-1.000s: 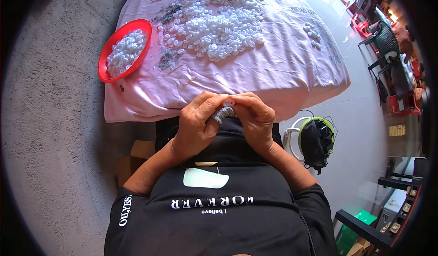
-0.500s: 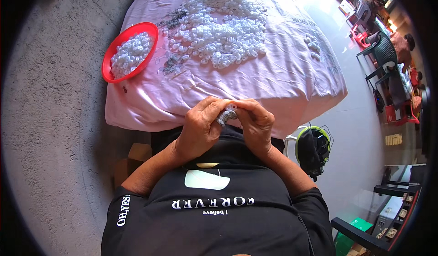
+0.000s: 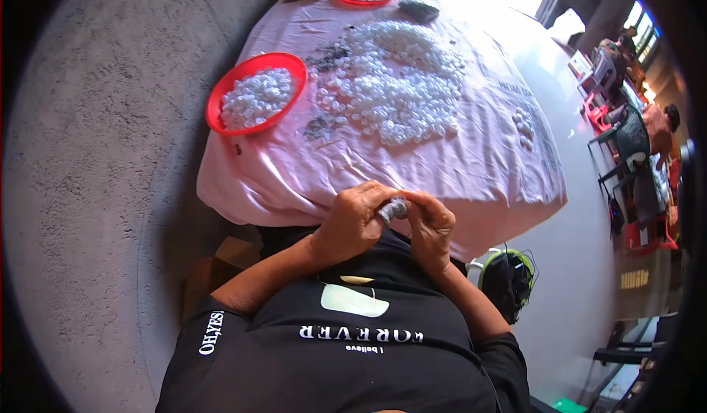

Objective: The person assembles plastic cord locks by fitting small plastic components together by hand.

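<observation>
L hand [image 3: 359, 218] pinches grey pc [image 3: 395, 209], prob. for steadiness, R hand [image 3: 431, 225] adjacent, grip unclear, w/ white pcs [image 3: 405, 102] ahead.

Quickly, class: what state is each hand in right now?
Left hand: closed, holding a small grey piece.
Right hand: closed, fingers pinched at the same piece.

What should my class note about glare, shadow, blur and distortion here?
Head view: glare whitens the floor at upper right; head view: shadow darkens the ground left of the pink cloth; head view: the small grey thing between left hand and right hand looks soft; head view: black corners, a dark chair leaning at right.
</observation>
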Demonstrator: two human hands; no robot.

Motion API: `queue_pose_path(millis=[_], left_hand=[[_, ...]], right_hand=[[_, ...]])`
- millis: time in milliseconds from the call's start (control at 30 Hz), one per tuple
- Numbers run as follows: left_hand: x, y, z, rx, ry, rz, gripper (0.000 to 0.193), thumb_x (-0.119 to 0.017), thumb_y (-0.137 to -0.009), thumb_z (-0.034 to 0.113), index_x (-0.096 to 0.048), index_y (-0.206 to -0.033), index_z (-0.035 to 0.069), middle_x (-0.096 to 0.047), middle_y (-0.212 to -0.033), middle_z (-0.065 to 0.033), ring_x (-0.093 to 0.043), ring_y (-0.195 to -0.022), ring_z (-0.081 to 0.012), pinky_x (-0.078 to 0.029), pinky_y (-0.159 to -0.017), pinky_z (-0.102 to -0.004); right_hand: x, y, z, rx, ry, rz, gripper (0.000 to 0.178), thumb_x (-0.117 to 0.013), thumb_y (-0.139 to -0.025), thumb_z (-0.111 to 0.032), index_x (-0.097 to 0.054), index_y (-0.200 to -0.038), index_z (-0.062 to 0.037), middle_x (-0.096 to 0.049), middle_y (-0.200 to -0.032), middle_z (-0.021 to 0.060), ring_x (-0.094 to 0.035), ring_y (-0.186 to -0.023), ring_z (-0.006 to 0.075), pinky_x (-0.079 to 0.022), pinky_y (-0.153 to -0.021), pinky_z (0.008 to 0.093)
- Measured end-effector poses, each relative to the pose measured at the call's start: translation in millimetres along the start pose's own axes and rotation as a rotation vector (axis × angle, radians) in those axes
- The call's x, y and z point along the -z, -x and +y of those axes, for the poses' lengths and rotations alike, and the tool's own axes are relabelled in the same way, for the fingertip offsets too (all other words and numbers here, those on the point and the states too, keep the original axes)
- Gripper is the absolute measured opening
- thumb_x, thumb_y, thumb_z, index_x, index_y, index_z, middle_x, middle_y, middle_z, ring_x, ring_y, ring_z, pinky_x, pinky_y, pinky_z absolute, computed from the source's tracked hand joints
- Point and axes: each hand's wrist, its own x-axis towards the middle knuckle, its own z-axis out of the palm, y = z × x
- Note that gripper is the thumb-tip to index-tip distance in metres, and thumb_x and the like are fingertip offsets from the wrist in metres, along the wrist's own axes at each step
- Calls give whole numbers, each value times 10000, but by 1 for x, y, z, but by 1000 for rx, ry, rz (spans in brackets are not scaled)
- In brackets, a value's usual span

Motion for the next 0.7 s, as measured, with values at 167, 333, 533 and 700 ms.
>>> queue_pose_path(millis=[167, 333, 533, 700], left_hand=[[-1, 3, -10, 320, 420, -54, 145, -575, -896, -2, -632, -1027, -29, -646, -900, -53, -618, -864, -100, -512, -763, -255], [6, 4, -25, 470, 548, -108, 126, -578, -914, 28, -635, -1011, -29, -647, -877, -30, -602, -842, -77, -505, -756, -235], [25, 2, -82, 557, 336, -61, 116, -597, -902, 49, -662, -977, -11, -633, -821, -3, -563, -717, -48, -475, -640, -216], [92, -23, -132, 536, 235, 350, 154, -613, -862, 30, -689, -982, -27, -673, -775, -46, -612, -656, -85, -495, -590, -230]], right_hand=[[0, -3, 5, -30, -23, -25, 158, -577, -917, 29, -653, -1055, 17, -661, -922, 38, -598, -824, 76, -501, -737, 216], [-2, -6, 11, -197, -31, -99, 192, -584, -913, 22, -625, -1101, 27, -670, -948, 61, -622, -875, 97, -512, -786, 225], [0, -3, 13, -326, 20, -202, 194, -604, -913, -13, -622, -1100, 33, -680, -963, 69, -635, -894, 109, -521, -795, 236], [12, -9, 13, -356, -25, -220, 179, -624, -905, -31, -637, -1075, 25, -684, -951, 69, -641, -859, 112, -521, -776, 245]])
